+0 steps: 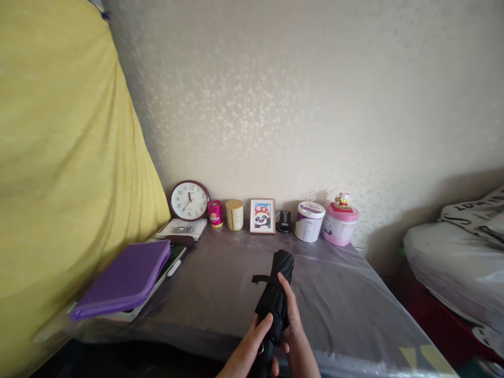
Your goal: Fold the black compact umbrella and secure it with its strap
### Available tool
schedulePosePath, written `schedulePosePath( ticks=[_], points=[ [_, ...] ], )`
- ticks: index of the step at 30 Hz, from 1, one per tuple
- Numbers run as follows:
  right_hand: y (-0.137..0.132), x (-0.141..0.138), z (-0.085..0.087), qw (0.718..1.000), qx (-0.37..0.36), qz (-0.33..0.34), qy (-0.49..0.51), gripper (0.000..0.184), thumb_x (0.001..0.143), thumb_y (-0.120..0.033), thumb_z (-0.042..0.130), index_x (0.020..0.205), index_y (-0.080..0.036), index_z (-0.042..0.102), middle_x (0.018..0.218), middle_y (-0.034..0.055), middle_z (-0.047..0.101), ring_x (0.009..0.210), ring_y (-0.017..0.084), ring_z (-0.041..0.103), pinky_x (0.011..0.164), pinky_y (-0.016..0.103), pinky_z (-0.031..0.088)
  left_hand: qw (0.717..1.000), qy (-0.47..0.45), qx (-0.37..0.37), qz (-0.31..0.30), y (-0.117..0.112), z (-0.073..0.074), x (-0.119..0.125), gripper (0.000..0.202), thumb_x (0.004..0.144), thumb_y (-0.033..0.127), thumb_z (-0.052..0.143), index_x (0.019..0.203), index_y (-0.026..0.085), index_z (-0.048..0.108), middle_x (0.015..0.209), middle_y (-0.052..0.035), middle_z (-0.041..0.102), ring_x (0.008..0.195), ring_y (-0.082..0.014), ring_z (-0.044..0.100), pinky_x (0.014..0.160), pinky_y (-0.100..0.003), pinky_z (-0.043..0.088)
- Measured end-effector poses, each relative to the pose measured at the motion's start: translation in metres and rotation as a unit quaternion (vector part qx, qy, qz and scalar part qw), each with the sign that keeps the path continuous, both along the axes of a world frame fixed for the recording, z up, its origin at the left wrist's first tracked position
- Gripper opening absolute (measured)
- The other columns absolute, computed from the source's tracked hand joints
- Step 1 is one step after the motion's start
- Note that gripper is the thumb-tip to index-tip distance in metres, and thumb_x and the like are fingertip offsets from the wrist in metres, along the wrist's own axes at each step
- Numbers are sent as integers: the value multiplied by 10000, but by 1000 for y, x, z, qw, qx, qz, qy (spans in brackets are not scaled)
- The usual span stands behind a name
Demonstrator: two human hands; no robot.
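Observation:
A black folded umbrella (271, 296) is held in front of me over the table's near edge, its top tilted away from me. Its strap hangs loose, sticking out to the left. My left hand (254, 341) grips the lower part near the handle, with the thumb lying across the front. Higher up, my right hand (292, 315) wraps the right side of the folded cloth, thumb pointing upward along it. The fingers behind the umbrella are mostly hidden.
Along the wall stand a clock (190, 200), a pink can (215, 213), a yellow-lidded jar (234, 215), a panda picture frame (262, 216), a black device (284, 221), a white tub (310, 222) and a pink tub (340, 224). A purple folder (124, 275) lies left, beside a yellow curtain (71, 157).

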State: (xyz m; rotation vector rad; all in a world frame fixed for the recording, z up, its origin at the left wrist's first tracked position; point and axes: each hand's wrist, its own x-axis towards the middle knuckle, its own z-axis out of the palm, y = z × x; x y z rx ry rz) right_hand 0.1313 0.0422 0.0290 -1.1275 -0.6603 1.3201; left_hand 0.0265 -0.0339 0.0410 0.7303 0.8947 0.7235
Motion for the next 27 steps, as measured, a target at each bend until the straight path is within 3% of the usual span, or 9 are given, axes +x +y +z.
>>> schedulePosePath(
  ticks=[3,9,13,16,19,22,27],
  points=[
    [5,-1,-1,999,-12,38,20,557,615,-617,622,870,-123,647,587,44,643,539,225,617,508,338,507,998,25,62,18,5,-11,5,704,720,704,468,1184,179,399,648,8,606,326,-51,395,344,-180,328],
    [11,-2,-1,996,44,-35,-64,651,536,-533,724,1044,-155,572,746,24,673,716,236,648,629,313,513,971,160,168,61,7,-23,5,802,708,640,537,1306,178,267,547,81,502,275,-50,362,287,-163,284],
    [11,0,-4,984,48,-69,-159,747,527,-506,743,1146,-162,506,896,55,672,854,258,634,754,335,489,935,289,199,60,6,-18,-3,793,754,491,550,1387,244,140,721,6,615,277,-62,406,293,-188,318],
    [14,3,-11,966,43,-66,-245,899,559,-556,702,1290,-130,396,1052,130,636,1023,310,574,856,379,438,905,350,237,52,10,-18,-13,773,758,378,553,1403,261,143,914,-71,657,415,-122,548,422,-249,437],
    [18,4,-21,939,40,-58,-336,1027,589,-591,664,1392,-100,252,1205,207,540,1143,365,483,920,437,372,875,389,285,48,18,-24,-23,782,714,282,595,1397,246,214,1092,-88,629,812,-211,641,744,-309,478],
    [18,6,-30,906,51,-66,-414,944,615,-581,653,1389,-169,306,1230,197,513,1117,388,491,911,486,353,848,433,305,25,24,-31,-29,793,698,231,599,1397,227,225,1173,-82,594,1061,-235,556,901,-315,394],
    [18,8,-37,843,141,-104,-508,576,675,-506,640,1172,-219,590,1237,170,498,1136,376,447,933,522,314,805,498,321,-12,26,-32,-31,806,737,202,559,1418,234,128,1181,-113,580,1052,-246,558,866,-313,393]
  ],
)
